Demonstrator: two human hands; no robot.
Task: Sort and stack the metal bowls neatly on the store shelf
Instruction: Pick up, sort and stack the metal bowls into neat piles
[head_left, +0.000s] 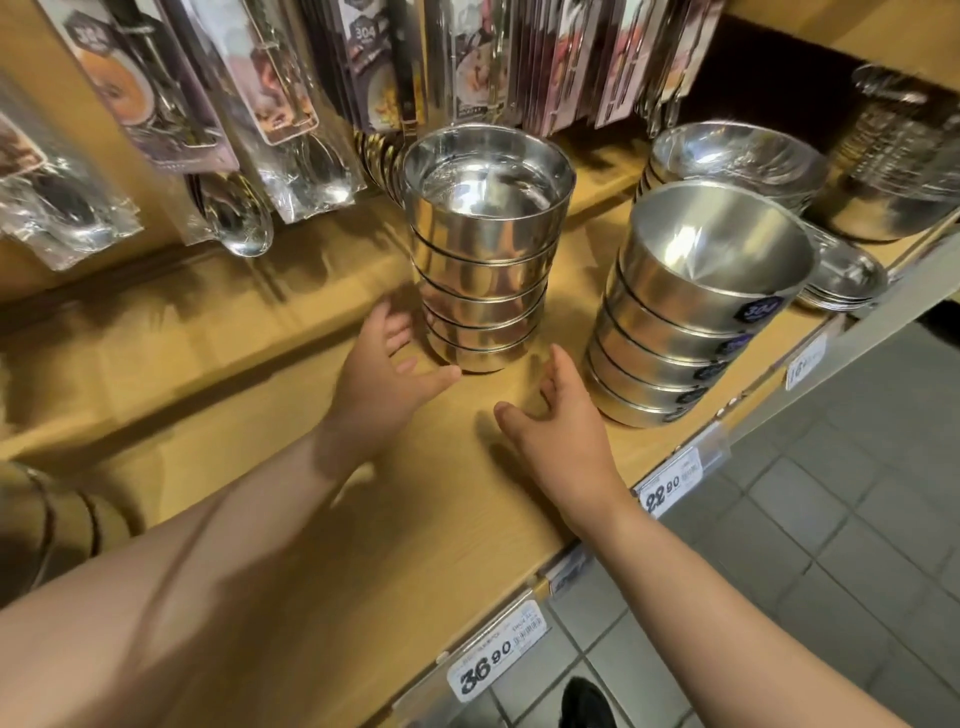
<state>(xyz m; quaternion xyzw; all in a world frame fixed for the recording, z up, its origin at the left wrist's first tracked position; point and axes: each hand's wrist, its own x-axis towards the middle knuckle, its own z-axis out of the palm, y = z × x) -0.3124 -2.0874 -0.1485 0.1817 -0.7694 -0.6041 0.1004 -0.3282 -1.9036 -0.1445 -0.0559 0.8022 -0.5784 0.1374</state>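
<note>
Tall bowl stack (485, 260) stands upright mid-shelf, straight-sided bowls nested w/ rims showing as rings. L hand (382, 369) just left of its base, fingers spread and straight, holding nothing; can't tell if fingertips touch the bottom bowl. R hand (558, 421) in front-right of the stack base, fingers apart, relaxed, not gripping, palm low over wooden shelf (291, 519). Right of the stack, apart from it: second bowl stack (696, 312), wider bowls, leaning a bit. Behind that, shallow bowl pile (737, 156). Packaged ladles (244, 156) hang behind-left of the stack. Price tags (498, 649) on shelf edge, in front of it.
</note>
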